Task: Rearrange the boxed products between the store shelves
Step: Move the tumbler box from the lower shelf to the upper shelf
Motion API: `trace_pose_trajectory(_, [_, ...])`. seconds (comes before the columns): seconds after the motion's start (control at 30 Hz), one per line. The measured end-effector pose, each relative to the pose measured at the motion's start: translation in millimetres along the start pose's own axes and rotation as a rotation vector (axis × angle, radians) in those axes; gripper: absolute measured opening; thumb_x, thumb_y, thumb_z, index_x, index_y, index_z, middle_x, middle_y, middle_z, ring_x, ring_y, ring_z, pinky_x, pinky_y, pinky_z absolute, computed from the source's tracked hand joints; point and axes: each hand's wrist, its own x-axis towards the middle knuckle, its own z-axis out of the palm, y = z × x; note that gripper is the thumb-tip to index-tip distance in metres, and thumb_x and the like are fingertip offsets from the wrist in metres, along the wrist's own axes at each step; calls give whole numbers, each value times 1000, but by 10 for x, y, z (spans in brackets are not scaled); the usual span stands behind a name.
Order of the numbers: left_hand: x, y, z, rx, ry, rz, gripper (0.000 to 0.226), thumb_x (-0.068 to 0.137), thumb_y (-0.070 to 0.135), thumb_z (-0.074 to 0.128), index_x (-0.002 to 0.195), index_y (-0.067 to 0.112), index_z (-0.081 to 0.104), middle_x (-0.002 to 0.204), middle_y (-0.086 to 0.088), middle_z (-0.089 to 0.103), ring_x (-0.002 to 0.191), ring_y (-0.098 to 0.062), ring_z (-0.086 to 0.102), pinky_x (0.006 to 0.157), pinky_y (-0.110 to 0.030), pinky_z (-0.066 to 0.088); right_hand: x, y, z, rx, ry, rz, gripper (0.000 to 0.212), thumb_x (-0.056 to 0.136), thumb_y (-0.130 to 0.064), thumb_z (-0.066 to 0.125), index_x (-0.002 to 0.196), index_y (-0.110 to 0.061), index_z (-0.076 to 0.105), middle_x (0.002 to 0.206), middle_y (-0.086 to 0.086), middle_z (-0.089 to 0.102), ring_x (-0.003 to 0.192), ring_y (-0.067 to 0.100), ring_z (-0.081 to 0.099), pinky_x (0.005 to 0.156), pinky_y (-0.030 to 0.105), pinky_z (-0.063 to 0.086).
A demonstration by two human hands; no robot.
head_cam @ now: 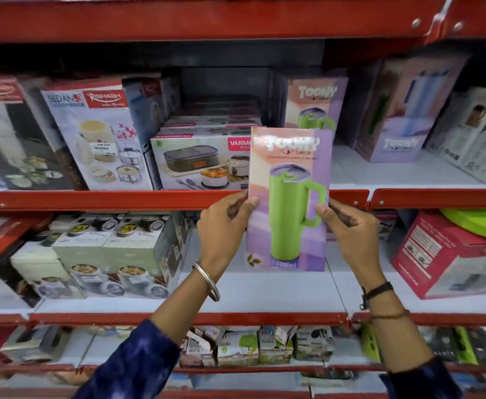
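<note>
Head view hides the back of the tall pink-and-lilac cardboard tumbler box (289, 197) printed with a green mug. We clasp it upright by its sides, left hand (224, 226) and right hand (348, 231), before the red-edged shelf (106, 200).

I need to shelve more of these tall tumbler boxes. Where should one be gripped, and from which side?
Grip the tumbler box on its two narrow side faces, near mid-height, one hand from each side, as the left hand and right hand do now. It is tall, slim and upright, so opposed sides likely keep it from tipping.
</note>
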Motion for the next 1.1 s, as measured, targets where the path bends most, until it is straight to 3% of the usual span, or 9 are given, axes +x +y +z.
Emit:
trace_pose_trajectory(0.1, [-8, 15, 37, 6, -8, 0, 39, 77, 64, 57, 100, 35, 68, 80, 7, 77, 75, -6, 71, 68, -45, 61, -10, -24, -31, -16, 23, -17, 39, 76, -34, 68, 110, -17, 63, 101, -2, 70, 83, -3, 62, 77, 25, 56])
trace_pose_trajectory(0.23, [33, 121, 71, 15, -9, 32, 41, 78, 62, 56, 105, 33, 69, 85, 6, 77, 79, -8, 71, 70, -44, 60, 58, -79, -87, -18, 25, -57, 33, 78, -31, 68, 109, -22, 65, 86, -40, 62, 79, -9, 58, 69, 13, 52])
trace_pose_trajectory(0.4, [264, 444, 169, -55, -15, 124, 36, 83, 46, 60, 112, 25, 68, 100, 5, 75, 87, -3, 69, 82, -40, 58, 408, -188, -192, -53, 78, -132, 44, 79, -40, 70, 113, -13, 67, 104, -8, 70, 82, -13, 56, 74, 17, 51])
trace_pose_trajectory(0.53, [511, 645, 341, -123, -66, 186, 42, 89, 29, 63, 129, 19, 55, 114, 11, 63, 103, -2, 63, 89, -38, 57, 767, -277, -271, -34, 78, -172, 48, 78, -34, 73, 121, -16, 62, 118, -7, 65, 102, -6, 61, 91, 29, 53])
trace_pose_trajectory(0.63, [638, 709, 526, -139, -100, 228, 43, 92, 19, 59, 133, 16, 48, 120, 11, 58, 108, -4, 58, 91, -14, 49, 1016, -213, -324, -12, 44, -186, 51, 81, -26, 72, 128, -14, 57, 127, 3, 63, 118, 12, 59, 101, 42, 48])
trace_pose_trajectory(0.73, [717, 676, 728, -174, -111, 216, 43, 92, 7, 56, 134, 12, 46, 125, 4, 58, 110, -5, 56, 87, -2, 43, 1186, -90, -353, 3, 24, -160, 53, 81, -18, 71, 131, -10, 53, 129, 8, 61, 119, 14, 58, 102, 39, 47])
trace_pose_trajectory(0.87, [787, 520, 914, -169, -94, 186, 42, 92, 3, 56, 132, 13, 46, 129, -3, 60, 112, -7, 59, 91, -8, 46, 1254, 71, -330, 2, 23, -137, 53, 80, -8, 70, 130, -9, 54, 126, -4, 59, 112, -1, 58, 98, 21, 47])
trace_pose_trajectory(0.93, [805, 442, 965, -145, -94, 176, 42, 92, 5, 56, 131, 14, 48, 125, 1, 62, 109, -2, 58, 91, -10, 47, 1284, 172, -308, -8, 20, -114, 52, 79, -11, 72, 129, -12, 55, 126, -4, 60, 112, -2, 58, 98, 22, 47])
trace_pose_trajectory(1.1, [874, 292, 1068, -76, -89, 119, 41, 91, 8, 57, 131, 15, 48, 123, -4, 65, 112, -9, 59, 101, -36, 49, 1356, 389, -248, -36, -19, -62, 50, 80, -15, 72, 127, -14, 56, 120, -11, 60, 105, -13, 56, 95, 15, 46])
